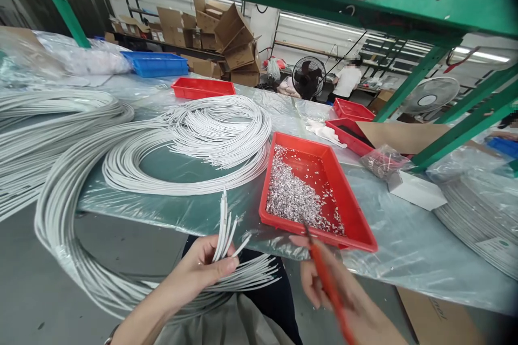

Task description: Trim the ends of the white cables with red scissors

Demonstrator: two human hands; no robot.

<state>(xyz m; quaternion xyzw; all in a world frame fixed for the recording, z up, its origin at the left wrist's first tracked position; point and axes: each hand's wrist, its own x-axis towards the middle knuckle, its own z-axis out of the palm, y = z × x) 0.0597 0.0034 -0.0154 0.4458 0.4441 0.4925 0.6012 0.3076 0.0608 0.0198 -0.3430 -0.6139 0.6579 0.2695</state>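
Observation:
My left hand (210, 265) is closed around several white cable ends (224, 226), which stick up above the fingers. More loose white cables (257, 275) fan out to the right beneath it. A tool with red-orange handles (328, 283) is held in my right hand (324, 275), slightly blurred, its dark tip at the near edge of a red tray (362, 226). Many small shiny metal pieces (291, 194) lie in that tray, heaped mostly toward its left side. Whether the tip touches any piece cannot be made out.
Large coils of white cable (220, 129) cover the left of the plastic-covered table (388, 242). Behind are an empty-looking red tray (202, 88) and a blue bin (156, 64). A white box (416, 190) lies right. Green frame posts (449, 129) rise there; a person (348, 80) stands far back.

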